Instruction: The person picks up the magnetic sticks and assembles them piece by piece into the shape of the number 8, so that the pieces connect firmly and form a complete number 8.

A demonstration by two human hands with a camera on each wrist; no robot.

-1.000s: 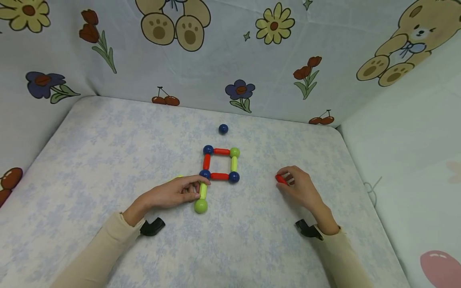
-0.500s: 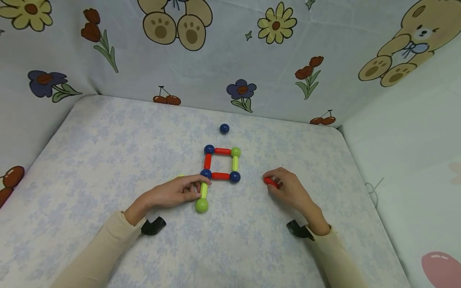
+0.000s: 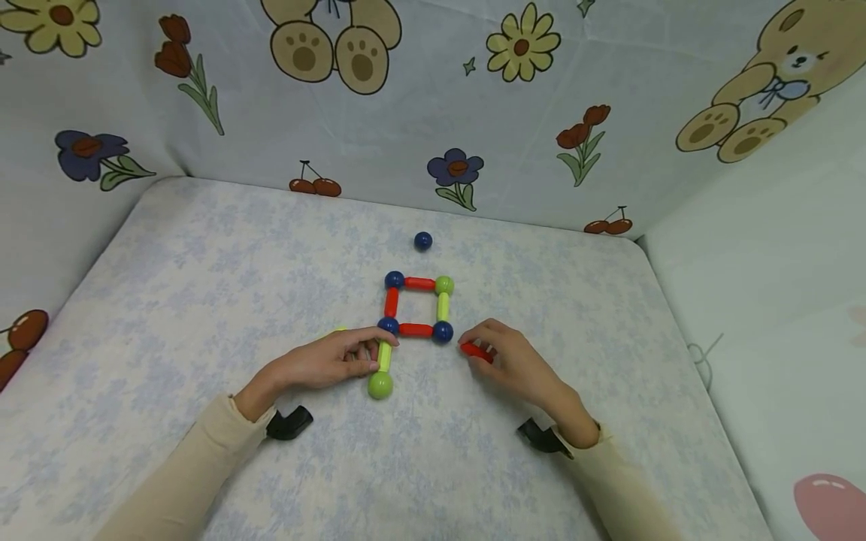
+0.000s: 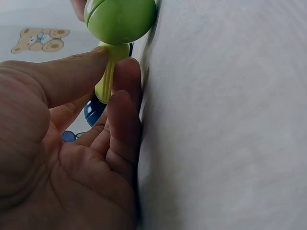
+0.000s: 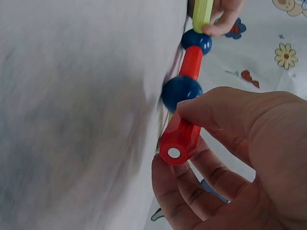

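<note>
My left hand (image 3: 331, 359) pinches a yellow-green magnetic rod (image 3: 384, 356) between thumb and fingers. A large green ball (image 3: 380, 385) sits on that rod's near end, and a blue ball (image 3: 389, 326) at its far end is the corner of a square. Red rods (image 3: 416, 330), one more yellow-green rod (image 3: 443, 306), blue balls and a smaller green ball (image 3: 444, 285) make up the square. My right hand (image 3: 517, 364) grips a loose red magnetic rod (image 5: 180, 141), just right of the square's near-right blue ball (image 3: 443, 332). A white dot marks the rod's end in the right wrist view.
A single blue ball (image 3: 422, 241) lies beyond the square. Behind the left hand a bit of something yellow (image 3: 340, 329) peeks out, mostly hidden. Cloth printed with bears and flowers (image 3: 379, 135) hangs at the table's back edge.
My right hand has travelled left with the red rod, from well right of the square to close beside its near-right blue ball. The left hand stays on the yellow-green rod.
</note>
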